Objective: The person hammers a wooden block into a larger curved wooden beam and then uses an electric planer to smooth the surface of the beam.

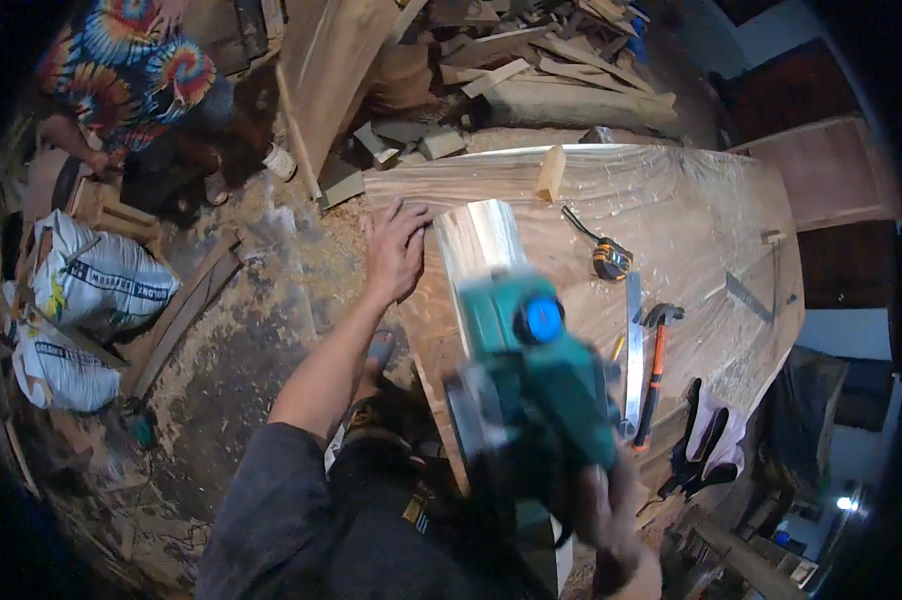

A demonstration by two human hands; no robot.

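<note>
My right hand [606, 510] is closed round the rear handle of a green electric planer [556, 375] with a blue knob; both are partly smeared by motion. The planer stands over a pale wooden beam [481, 235], hiding its middle, while the beam's far end shows beyond the tool. My left hand [396, 250] rests with fingers stretched at the left edge of the wooden worktop [691, 230], beside the beam, holding nothing. Right of the planer lie a metal ruler [633, 350] and a hammer [656, 370] with an orange and black handle.
A tape measure [611, 260], a small wood block [550, 174], a try square [749, 297] and gloves [711, 440] lie on the worktop. Scrap wood [561, 80] is heaped behind it. White sacks [101, 275] stand at left, near another person in a colourful shirt [121, 70].
</note>
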